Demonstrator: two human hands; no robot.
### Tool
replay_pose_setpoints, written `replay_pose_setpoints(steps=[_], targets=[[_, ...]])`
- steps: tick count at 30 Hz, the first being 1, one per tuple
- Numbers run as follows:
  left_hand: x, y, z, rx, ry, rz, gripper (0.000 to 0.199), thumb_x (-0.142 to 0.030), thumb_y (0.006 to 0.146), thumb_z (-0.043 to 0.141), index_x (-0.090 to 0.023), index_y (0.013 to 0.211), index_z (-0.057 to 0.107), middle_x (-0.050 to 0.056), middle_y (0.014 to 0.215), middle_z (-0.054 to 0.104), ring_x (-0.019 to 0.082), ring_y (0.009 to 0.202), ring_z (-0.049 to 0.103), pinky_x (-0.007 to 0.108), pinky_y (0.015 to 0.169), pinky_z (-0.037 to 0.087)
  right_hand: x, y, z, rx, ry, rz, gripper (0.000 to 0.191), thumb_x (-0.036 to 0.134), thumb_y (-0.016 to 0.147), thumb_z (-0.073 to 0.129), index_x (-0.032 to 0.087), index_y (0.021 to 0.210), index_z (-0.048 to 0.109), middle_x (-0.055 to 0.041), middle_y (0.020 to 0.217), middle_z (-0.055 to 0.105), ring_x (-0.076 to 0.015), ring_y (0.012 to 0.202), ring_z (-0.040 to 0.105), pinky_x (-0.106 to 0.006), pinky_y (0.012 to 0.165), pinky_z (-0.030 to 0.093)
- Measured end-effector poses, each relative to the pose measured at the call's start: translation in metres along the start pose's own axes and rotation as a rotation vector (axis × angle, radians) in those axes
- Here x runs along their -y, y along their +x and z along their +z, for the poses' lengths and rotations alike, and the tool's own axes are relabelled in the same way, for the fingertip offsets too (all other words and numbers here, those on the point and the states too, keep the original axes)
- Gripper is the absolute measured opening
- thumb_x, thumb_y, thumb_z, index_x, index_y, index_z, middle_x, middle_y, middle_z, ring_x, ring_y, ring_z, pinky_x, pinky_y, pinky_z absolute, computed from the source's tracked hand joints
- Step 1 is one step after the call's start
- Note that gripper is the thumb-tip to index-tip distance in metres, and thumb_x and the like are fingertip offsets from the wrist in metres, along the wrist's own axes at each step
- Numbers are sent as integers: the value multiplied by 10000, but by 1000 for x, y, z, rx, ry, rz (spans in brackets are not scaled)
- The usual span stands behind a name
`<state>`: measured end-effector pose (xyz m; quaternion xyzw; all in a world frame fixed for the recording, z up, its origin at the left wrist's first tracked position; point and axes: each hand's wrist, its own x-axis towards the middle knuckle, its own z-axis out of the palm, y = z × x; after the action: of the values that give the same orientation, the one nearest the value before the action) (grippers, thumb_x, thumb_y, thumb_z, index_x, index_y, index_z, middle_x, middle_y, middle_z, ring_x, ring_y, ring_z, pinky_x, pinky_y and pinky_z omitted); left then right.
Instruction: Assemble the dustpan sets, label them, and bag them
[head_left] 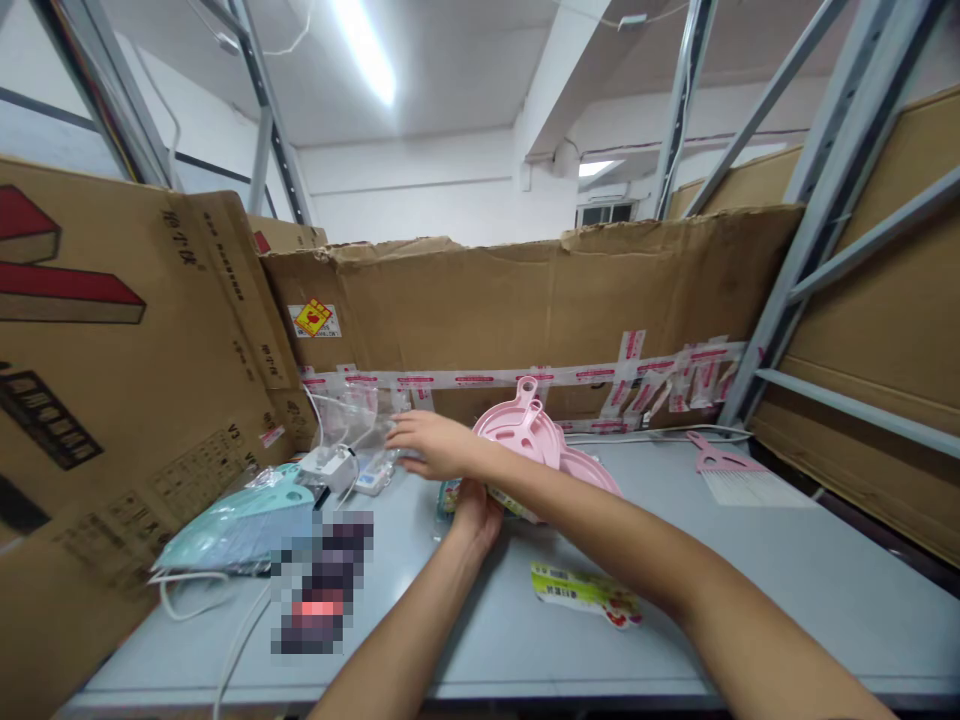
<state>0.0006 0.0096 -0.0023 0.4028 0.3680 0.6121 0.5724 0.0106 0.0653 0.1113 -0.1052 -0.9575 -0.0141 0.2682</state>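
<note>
Several pink plastic pieces [517,425] near the desk's [757,590] back edge.
Left hand [478,517] at their front, grip I cannot tell; right hand [433,445], fingers spread, beside a clear bag [352,408]; left-edge wrapper [196,538] holds a teal brush [289,492].

The pink plastic set [517,432] consists of round, overlapping pieces, with slotted openings in front and looped handles pointing upward. Another rounded rim shows at its right. Below, colourful printed packaging [450,495] is partly covered. The clear plastic bag [349,412] lies crumpled to the left.
</note>
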Motion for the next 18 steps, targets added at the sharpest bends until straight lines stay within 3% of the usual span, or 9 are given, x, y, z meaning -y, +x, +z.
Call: replay_pose_setpoints(steps=[3,5,8,11,13,15,18], targets=[[0,1,7,-52,-197,-54,272,-283,1055,620,-172,1271,741,135,1372,796,318,1399,694,419,1143,604,5,-76,-57,-417,-44,307,168,236,1037,663,235,1134,801,-143,1297,763,-336,1352,607,-579,1231,433],[2,-2,14,-101,-367,-123,253,-258,982,743,-150,1210,748,155,1301,821,338,1305,754,464,1110,633,7,-126,-78,-621,-148,579,126,286,1024,680,222,1021,789,-190,1409,676,-386,1407,544,-611,1227,413],[2,-11,25,-132,-472,-166,267,-223,952,797,-153,1205,749,151,1285,830,323,1255,782,451,1090,648,6,-184,-79,-543,-48,809,182,386,935,778,206,949,757,-184,1407,652,-352,1266,645,-513,1132,506],[-3,-26,32,-42,-351,-179,289,-234,949,821,-161,1220,753,140,1254,842,302,1174,815,413,1034,672,-4,-221,-70,-445,167,912,200,408,898,771,212,912,737,-99,1098,751,-275,1018,710,-410,962,559],[-10,-37,31,119,-189,-259,326,-275,918,869,-161,1204,764,154,1189,854,314,1069,842,419,949,695,-15,-242,-72,-449,286,972,223,427,904,738,206,872,723,-62,933,761,-259,904,704,-377,862,555],[-18,-49,29,359,19,-405,364,-333,876,920,-143,1157,787,186,1111,858,324,974,853,415,875,694,-27,-264,-80,-454,369,1036,253,448,891,739,203,837,710,-42,824,753,-251,808,683,-359,784,540],[-27,-63,29,617,303,-522,464,-468,849,930,-134,1151,818,149,863,840,258,737,815,365,762,655,-36,-294,-87,-414,330,1088,218,408,882,743,213,799,691,-44,783,749,-261,790,670,-376,800,538]])
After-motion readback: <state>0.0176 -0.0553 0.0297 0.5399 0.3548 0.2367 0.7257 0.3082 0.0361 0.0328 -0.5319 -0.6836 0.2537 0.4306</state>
